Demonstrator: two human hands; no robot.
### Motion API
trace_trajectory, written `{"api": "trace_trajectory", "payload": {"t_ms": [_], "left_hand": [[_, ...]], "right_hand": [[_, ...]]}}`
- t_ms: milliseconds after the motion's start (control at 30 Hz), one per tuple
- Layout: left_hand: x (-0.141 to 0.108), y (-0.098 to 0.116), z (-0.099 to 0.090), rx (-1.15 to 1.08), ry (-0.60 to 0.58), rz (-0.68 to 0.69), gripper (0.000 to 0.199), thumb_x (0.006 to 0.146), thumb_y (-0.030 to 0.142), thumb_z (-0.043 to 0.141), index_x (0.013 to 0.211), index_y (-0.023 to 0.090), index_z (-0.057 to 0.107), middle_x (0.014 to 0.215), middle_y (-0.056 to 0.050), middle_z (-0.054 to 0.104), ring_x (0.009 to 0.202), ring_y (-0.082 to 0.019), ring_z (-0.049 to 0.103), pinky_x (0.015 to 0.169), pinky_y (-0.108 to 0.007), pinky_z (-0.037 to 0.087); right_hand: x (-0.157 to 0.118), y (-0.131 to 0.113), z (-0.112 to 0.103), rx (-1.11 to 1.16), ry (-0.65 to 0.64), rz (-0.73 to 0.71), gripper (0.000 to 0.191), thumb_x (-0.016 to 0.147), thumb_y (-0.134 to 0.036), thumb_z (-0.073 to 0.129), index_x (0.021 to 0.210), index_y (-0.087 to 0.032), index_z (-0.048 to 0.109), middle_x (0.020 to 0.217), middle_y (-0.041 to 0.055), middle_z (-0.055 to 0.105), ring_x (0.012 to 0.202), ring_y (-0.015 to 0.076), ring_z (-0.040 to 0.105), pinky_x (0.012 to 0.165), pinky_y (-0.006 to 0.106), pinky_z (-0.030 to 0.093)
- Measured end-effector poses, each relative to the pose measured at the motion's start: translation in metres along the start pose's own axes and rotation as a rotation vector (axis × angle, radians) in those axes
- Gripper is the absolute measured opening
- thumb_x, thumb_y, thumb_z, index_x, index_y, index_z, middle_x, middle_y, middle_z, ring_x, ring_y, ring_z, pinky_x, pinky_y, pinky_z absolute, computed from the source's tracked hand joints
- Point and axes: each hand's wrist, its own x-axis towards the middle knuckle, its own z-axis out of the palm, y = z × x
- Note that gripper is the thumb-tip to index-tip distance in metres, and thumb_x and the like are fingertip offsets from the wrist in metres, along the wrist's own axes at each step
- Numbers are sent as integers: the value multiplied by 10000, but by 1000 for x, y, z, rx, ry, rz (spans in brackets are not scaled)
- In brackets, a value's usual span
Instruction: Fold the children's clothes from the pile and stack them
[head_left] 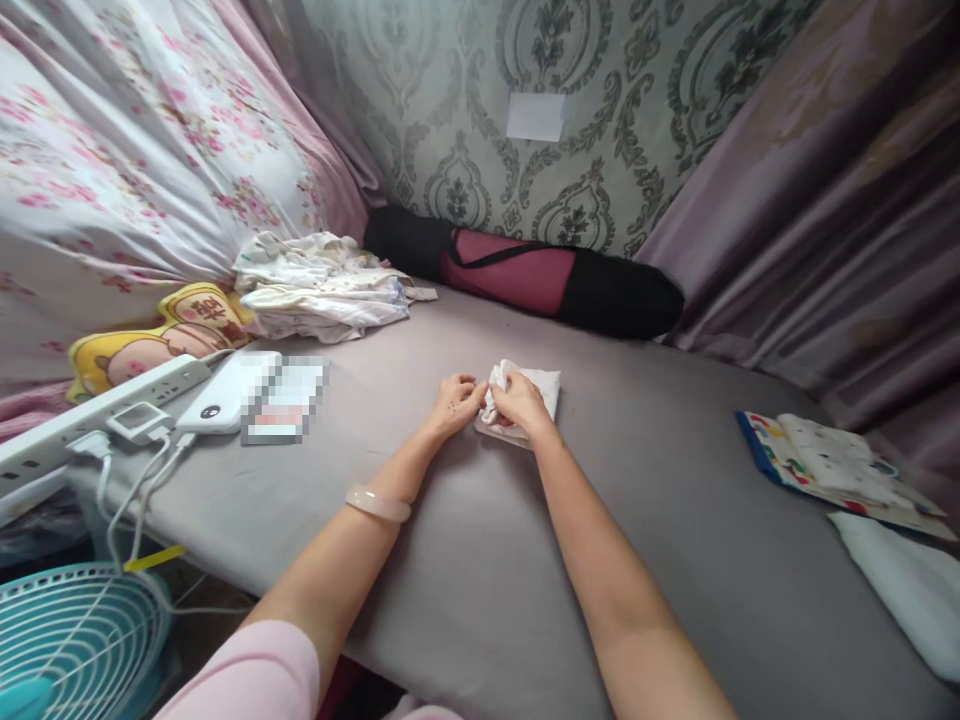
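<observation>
A small white cloth (550,382) lies folded into a flat square in the middle of the bed, partly covered by my right hand. My right hand (523,402) is closed on a crumpled part of the white cloth, bunched at its left side. Close beside that bunch, my left hand (454,406) has its fingers loosely bent and apart, with the thumb reaching to the cloth's left edge. Whether the thumb presses on the fabric is hard to see. A pale bangle (377,504) circles my left wrist.
Left on the grey bed (420,600) are a power strip (161,385) with cables, a white power bank (229,392), a yellow cushion (124,360) and heaped clothes (322,285). A long black-and-pink bag (517,270) lies behind; folded clothes (844,465) lie right. A fan (75,640) stands front left.
</observation>
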Motion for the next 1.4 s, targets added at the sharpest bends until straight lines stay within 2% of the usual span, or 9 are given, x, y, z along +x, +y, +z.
{"api": "trace_trajectory", "payload": {"t_ms": [200,333,433,500,600,733,967,1200,1400], "left_hand": [[-7,1,3,54,15,5,434,822,533,553,645,175,723,1157,-107,624,1162,-268,518,1049,-380,369],[-11,4,1,102,-28,40,291,719,476,684,672,189,709,1206,-94,596,1186,-285,485,1057,-400,365],[-11,6,0,91,-35,19,204,720,386,677,650,195,691,1214,-84,595,1193,-281,476,1063,-400,360],[-10,8,0,86,-38,5,189,729,357,654,640,192,680,1212,-85,598,1201,-283,472,1067,-405,354],[-10,9,-1,106,-61,10,177,745,329,619,656,185,669,1216,-91,598,1194,-283,479,1072,-417,344],[-12,10,-3,135,-61,44,154,760,313,593,689,182,632,1222,-98,587,1190,-271,476,1067,-404,341],[-14,9,-6,127,-83,83,437,776,282,543,1202,186,520,1202,-93,578,1160,-262,463,1022,-424,364],[-14,10,-9,151,-134,103,276,793,256,501,1040,239,624,1260,-52,552,1212,-258,439,1060,-421,324],[-10,5,-3,85,-66,64,250,738,216,518,947,220,655,1235,-54,588,1211,-256,448,1061,-405,335]], "right_hand": [[1,10,-13,311,-169,-12,241,924,-272,434,893,-149,638,843,89,718,558,158,673,436,212,473],[8,27,-38,458,-165,-42,246,927,-246,424,1023,-146,628,985,113,719,646,171,700,517,258,535],[18,46,-54,292,183,-284,294,925,-253,415,1095,-146,631,1061,133,704,917,212,692,795,362,555],[23,57,-58,93,263,-525,338,924,-254,404,1157,-156,628,1208,135,652,1162,226,588,1006,418,443],[25,63,-57,-212,45,-774,418,939,-276,370,1298,-185,563,1420,102,498,1375,230,361,1147,484,227],[32,54,-54,-437,-130,-878,513,966,-391,331,1447,-225,399,1545,63,304,1445,231,191,1166,519,110],[68,61,-31,-462,-285,-761,559,982,-434,214,1500,-239,295,1569,41,241,1452,229,160,1166,516,120],[79,64,-29,-269,-313,-650,550,974,-420,224,1481,-245,346,1547,33,297,1448,212,178,1175,484,113],[52,58,-41,-184,-200,-683,546,984,-447,210,1465,-245,372,1545,46,304,1451,222,165,1167,531,81]]}}
